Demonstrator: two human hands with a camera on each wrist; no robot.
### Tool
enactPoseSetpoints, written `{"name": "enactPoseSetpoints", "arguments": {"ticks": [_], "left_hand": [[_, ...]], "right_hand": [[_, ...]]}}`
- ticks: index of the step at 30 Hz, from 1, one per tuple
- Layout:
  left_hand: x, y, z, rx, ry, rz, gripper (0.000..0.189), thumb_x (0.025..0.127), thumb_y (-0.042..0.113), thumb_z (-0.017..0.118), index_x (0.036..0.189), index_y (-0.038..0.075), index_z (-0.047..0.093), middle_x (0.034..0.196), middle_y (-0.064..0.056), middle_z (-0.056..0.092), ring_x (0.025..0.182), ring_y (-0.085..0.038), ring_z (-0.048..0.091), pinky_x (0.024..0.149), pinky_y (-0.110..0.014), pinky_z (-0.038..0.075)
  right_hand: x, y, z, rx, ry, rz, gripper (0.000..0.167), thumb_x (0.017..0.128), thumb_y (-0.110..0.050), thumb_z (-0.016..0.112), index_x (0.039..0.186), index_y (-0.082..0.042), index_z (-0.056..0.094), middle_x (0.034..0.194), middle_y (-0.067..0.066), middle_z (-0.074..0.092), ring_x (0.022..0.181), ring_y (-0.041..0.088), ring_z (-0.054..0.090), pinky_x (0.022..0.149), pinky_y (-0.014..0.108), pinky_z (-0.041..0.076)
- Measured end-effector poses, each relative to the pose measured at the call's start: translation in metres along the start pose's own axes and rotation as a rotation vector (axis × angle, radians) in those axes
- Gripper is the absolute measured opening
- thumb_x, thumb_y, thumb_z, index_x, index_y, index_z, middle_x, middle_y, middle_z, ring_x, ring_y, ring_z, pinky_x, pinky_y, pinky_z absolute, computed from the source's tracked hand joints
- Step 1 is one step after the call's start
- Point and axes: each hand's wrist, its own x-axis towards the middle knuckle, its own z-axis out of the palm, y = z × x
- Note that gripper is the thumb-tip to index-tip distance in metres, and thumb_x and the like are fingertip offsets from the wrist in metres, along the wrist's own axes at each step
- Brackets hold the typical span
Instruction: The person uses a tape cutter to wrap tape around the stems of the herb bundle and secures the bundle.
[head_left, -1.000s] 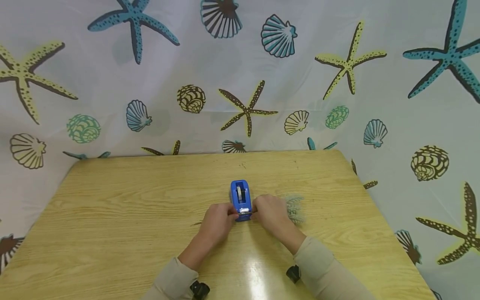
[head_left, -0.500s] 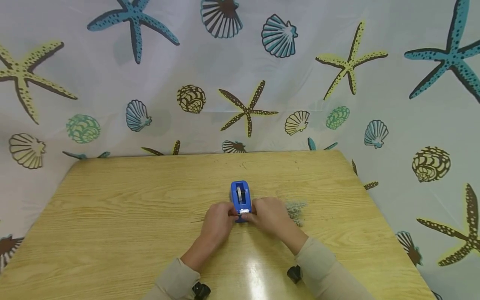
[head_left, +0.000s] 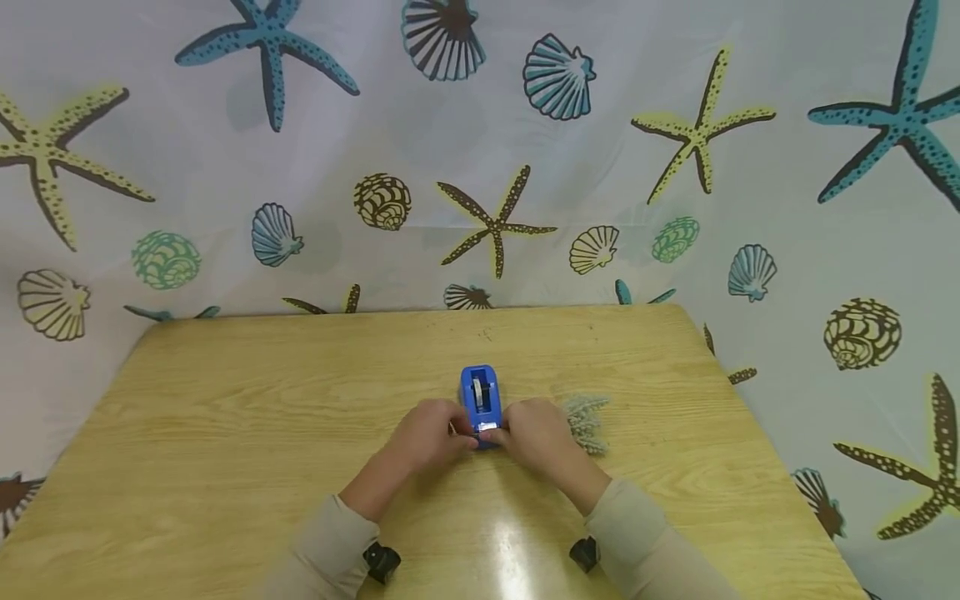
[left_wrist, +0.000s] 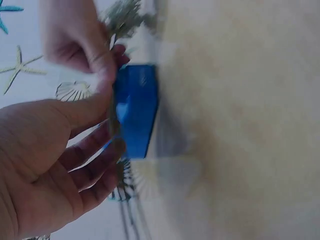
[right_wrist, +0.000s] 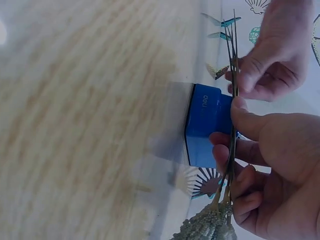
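Note:
A blue tape dispenser [head_left: 484, 417] marked "deli" [right_wrist: 205, 107] stands on the table, its white tape roll [head_left: 477, 392] showing from above. Across its front end lies a bunch of dried flowers, with thin stems [right_wrist: 233, 55] and grey-green heads [head_left: 585, 425]. My right hand [head_left: 536, 433] holds the stems near the heads, thumb on one side and fingers curled behind. On the dispenser's other side my left hand [head_left: 431, 433] pinches the stems between thumb and fingers. Both thumbs are close together at the dispenser's cutting end. Fingers partly hide that spot.
The wooden table [head_left: 262, 433] runs back to a white curtain [head_left: 465, 125] printed with starfish and shells. A black wrist camera [head_left: 382, 562] sits under the left sleeve, another black camera [head_left: 583, 553] under the right.
My right thumb has come over the dispenser's front end. My left hand has turned slightly, its thumb now lower, and the stem ends left of it no longer show in the head view.

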Motion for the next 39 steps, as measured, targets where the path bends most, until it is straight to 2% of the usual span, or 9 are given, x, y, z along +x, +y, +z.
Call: {"name": "enactPoseSetpoints", "arguments": {"ticks": [2, 4, 7, 10, 12, 15, 22, 28, 39], "left_hand": [[0.005, -0.003, -0.009, -0.002, -0.036, -0.016, 0.014, 0.086, 0.022, 0.079, 0.093, 0.01, 0.075, 0.096, -0.002, 0.069, 0.084, -0.017, 0.062, 0.075, -0.034, 0.054], [0.012, -0.006, -0.016, 0.019, -0.05, -0.009, 0.033, 0.088, 0.025, 0.078, 0.115, 0.007, 0.071, 0.119, -0.009, 0.066, 0.104, -0.025, 0.065, 0.09, -0.041, 0.055], [0.025, -0.01, -0.022, 0.067, -0.103, 0.038, 0.057, 0.094, 0.025, 0.07, 0.145, 0.006, 0.05, 0.15, -0.016, 0.045, 0.135, -0.036, 0.05, 0.109, -0.05, 0.044], [0.037, -0.014, -0.02, 0.068, -0.198, 0.088, 0.067, 0.1, 0.022, 0.062, 0.157, 0.006, 0.029, 0.165, -0.015, 0.024, 0.15, -0.035, 0.028, 0.119, -0.05, 0.031], [0.044, -0.017, -0.016, 0.049, -0.248, 0.107, 0.069, 0.102, 0.019, 0.057, 0.159, 0.006, 0.021, 0.167, -0.014, 0.016, 0.153, -0.034, 0.021, 0.121, -0.049, 0.026], [0.049, -0.02, -0.01, 0.016, -0.279, 0.105, 0.07, 0.103, 0.016, 0.056, 0.159, 0.005, 0.017, 0.167, -0.015, 0.014, 0.153, -0.035, 0.02, 0.121, -0.05, 0.026], [0.053, -0.017, -0.004, 0.002, -0.267, 0.082, 0.07, 0.102, 0.013, 0.057, 0.159, 0.003, 0.018, 0.165, -0.017, 0.017, 0.15, -0.037, 0.027, 0.118, -0.05, 0.031], [0.052, -0.012, -0.008, 0.004, -0.276, 0.038, 0.071, 0.102, 0.012, 0.057, 0.16, 0.006, 0.016, 0.166, -0.015, 0.015, 0.15, -0.037, 0.026, 0.119, -0.049, 0.03], [0.049, -0.018, -0.004, -0.077, -0.237, 0.074, 0.069, 0.1, 0.011, 0.059, 0.159, 0.005, 0.022, 0.166, -0.015, 0.017, 0.152, -0.037, 0.022, 0.12, -0.05, 0.028]], "right_hand": [[0.0, -0.001, 0.001, -0.005, 0.0, 0.001, 0.046, 0.091, -0.054, 0.065, 0.065, -0.016, 0.065, 0.055, -0.006, 0.05, 0.051, 0.009, 0.039, 0.047, 0.025, 0.031], [-0.001, -0.001, 0.002, -0.014, 0.005, -0.002, 0.045, 0.091, -0.054, 0.065, 0.067, -0.015, 0.067, 0.056, -0.006, 0.052, 0.05, 0.009, 0.04, 0.047, 0.025, 0.032], [-0.001, -0.001, 0.003, -0.042, 0.021, -0.007, 0.045, 0.091, -0.055, 0.065, 0.072, -0.015, 0.071, 0.058, -0.006, 0.056, 0.051, 0.009, 0.043, 0.047, 0.025, 0.035], [-0.002, -0.001, 0.004, -0.071, 0.038, -0.007, 0.044, 0.09, -0.055, 0.065, 0.074, -0.014, 0.073, 0.06, -0.006, 0.058, 0.051, 0.009, 0.044, 0.047, 0.026, 0.037], [-0.002, -0.002, 0.005, -0.092, 0.048, -0.016, 0.044, 0.09, -0.055, 0.065, 0.075, -0.014, 0.073, 0.06, -0.006, 0.057, 0.051, 0.01, 0.045, 0.046, 0.027, 0.037], [-0.003, -0.003, 0.007, -0.119, 0.062, -0.042, 0.045, 0.09, -0.056, 0.063, 0.075, -0.014, 0.073, 0.059, -0.005, 0.055, 0.05, 0.01, 0.044, 0.044, 0.027, 0.037], [-0.007, 0.0, 0.014, -0.129, 0.08, -0.036, 0.044, 0.091, -0.054, 0.062, 0.076, -0.014, 0.074, 0.065, -0.003, 0.06, 0.052, 0.011, 0.049, 0.046, 0.028, 0.039], [-0.004, 0.005, 0.016, -0.049, 0.06, -0.034, 0.042, 0.09, -0.053, 0.065, 0.072, -0.015, 0.073, 0.065, -0.005, 0.061, 0.053, 0.009, 0.048, 0.048, 0.027, 0.039], [-0.005, 0.004, 0.008, 0.019, -0.015, -0.003, 0.041, 0.09, -0.051, 0.067, 0.069, -0.015, 0.069, 0.059, -0.007, 0.055, 0.052, 0.008, 0.041, 0.048, 0.023, 0.034]]}}
